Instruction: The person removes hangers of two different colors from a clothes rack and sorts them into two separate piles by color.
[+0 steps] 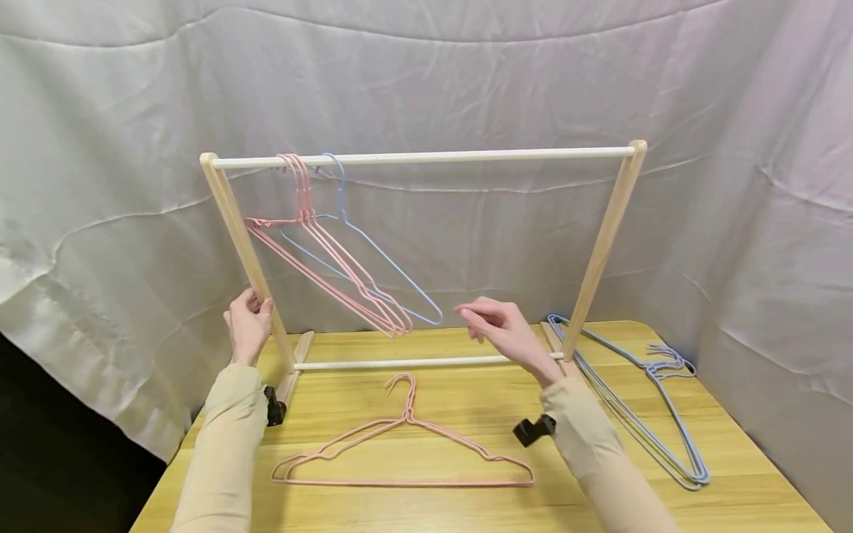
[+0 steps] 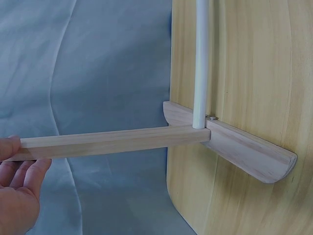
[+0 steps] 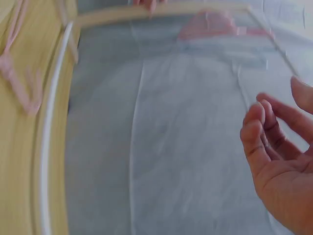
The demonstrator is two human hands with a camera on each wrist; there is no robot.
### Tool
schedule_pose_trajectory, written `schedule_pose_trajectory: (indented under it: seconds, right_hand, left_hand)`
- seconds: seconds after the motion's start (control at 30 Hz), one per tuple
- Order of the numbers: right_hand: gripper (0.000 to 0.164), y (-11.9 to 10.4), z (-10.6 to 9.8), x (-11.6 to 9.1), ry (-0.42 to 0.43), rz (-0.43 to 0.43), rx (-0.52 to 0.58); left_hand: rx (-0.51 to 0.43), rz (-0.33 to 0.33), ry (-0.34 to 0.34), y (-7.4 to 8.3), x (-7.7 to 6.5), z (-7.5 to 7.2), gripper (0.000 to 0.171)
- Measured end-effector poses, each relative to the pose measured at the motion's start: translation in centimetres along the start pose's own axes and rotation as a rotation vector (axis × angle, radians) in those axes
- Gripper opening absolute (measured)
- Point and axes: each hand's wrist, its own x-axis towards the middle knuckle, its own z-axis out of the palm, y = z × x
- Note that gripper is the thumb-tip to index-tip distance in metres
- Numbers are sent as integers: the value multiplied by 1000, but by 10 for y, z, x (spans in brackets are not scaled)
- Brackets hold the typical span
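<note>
My left hand point(image 1: 249, 326) grips the left wooden upright point(image 1: 233, 222) of a small clothes rack, thumb on one side and fingers on the other in the left wrist view. My right hand point(image 1: 500, 329) is in the air right of the hanging hangers, fingers loosely bent and holding nothing; the right wrist view shows the palm bare. Several pink hangers point(image 1: 304, 192) hang at the left of the white top rail point(image 1: 466, 156). Beside them hangs one blue hanger point(image 1: 393, 260). On the table below lie pink hangers point(image 1: 408, 485), hooks pointing away from me.
Several blue hangers point(image 1: 673, 414) lie stacked at the table's right, partly behind the right upright point(image 1: 603, 244). A white lower rail point(image 1: 413, 363) joins the rack's wooden feet point(image 2: 249, 152). Grey curtain point(image 1: 466, 81) surrounds the table point(image 1: 746, 481).
</note>
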Motion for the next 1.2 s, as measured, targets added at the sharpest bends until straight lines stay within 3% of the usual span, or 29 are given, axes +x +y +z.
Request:
schedule_pose_trajectory:
  seconds: [0.17,0.4,0.77,1.2]
  right_hand:
    - [25,-17,20,26,-3,68,26]
    - [19,-24,31,39,-3,74,40]
    - [19,-25,31,43,-89,166,33]
    - [20,-25,19,32,19,172,184]
  left_hand:
    - [1,-7,-1,-1,1,-1,34]
    - [1,8,14,-1,-1,-2,31]
    - [15,12,6,0,-1,-1,31]
    - [16,44,23,0,-1,-1,26]
